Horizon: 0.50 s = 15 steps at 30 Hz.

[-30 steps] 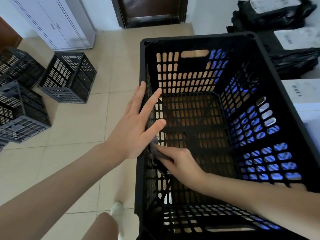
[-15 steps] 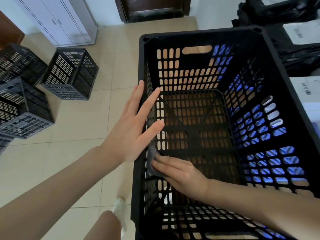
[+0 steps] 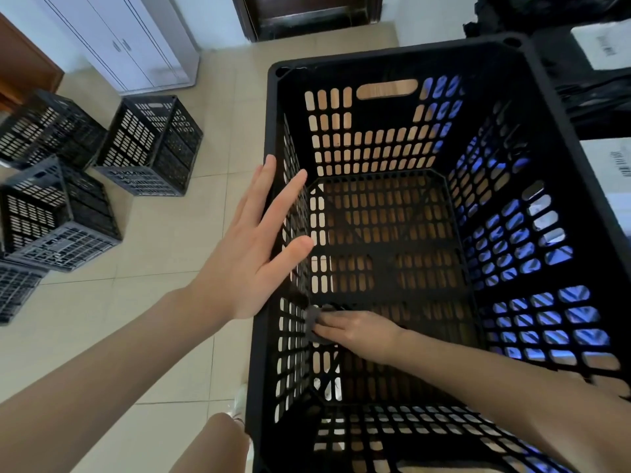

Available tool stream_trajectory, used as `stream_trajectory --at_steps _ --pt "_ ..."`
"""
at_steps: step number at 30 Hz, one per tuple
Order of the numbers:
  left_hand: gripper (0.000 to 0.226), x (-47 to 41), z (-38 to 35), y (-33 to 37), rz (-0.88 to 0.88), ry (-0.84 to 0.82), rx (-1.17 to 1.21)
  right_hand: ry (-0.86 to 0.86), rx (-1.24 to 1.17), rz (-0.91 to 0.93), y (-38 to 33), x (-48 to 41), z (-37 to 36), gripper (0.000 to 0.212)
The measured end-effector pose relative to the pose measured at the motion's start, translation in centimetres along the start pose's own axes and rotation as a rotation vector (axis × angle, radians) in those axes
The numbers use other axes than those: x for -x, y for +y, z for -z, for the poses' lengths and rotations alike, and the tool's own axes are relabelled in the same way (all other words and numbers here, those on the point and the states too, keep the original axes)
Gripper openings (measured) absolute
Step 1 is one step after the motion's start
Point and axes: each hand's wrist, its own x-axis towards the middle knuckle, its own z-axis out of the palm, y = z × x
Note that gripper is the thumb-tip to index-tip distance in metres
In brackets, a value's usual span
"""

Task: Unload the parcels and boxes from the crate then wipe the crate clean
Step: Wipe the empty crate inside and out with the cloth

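Wiping stage, by the look of it: no parcels inside black crate (image 3: 392,59), filling centre and right of frame; parcels (image 3: 594,93) stacked beyond its rim, upper right. Pressing small dark cloth (image 3: 311,320) against inner left wall, low, near bottom corner, with right hand (image 3: 356,331), fingers laid flat over it, not curled. Bracing with left hand (image 3: 252,254), open, fingers straight, set flat at rim of same wall, centre left. Sound counter-pressure; best kept opposite the cloth to stop the wall flexing. Advisable: overlapping strokes along slot rows, pushing cloth into slot edges, then down to floor grid and corners. Refold on soiling. Other walls and base probably not yet wiped.
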Motion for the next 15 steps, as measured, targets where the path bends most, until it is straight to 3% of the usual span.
stream_trajectory --at_steps 3,5,10,13,15 --pt "0.067 0.1 -0.1 0.0 -0.001 0.0 -0.007 -0.108 -0.032 -0.07 0.0 -0.6 -0.3 0.047" --pt "0.066 0.1 -0.1 0.1 0.002 0.001 0.003 -0.111 -0.205 -0.224 -0.7 -1.0 0.5 0.044" --pt "0.067 0.1 -0.1 -0.1 -0.008 0.002 0.026 0.233 -0.725 -0.607 -5.4 -1.5 4.9 0.037" --pt "0.068 0.1 -0.1 -0.2 -0.013 0.006 0.034 0.384 -0.789 -0.596 -8.1 -1.5 7.2 0.037" --pt "0.068 0.1 -0.2 -0.2 -0.017 0.01 0.034 0.47 -0.766 -0.461 -8.9 -1.5 8.3 0.041"
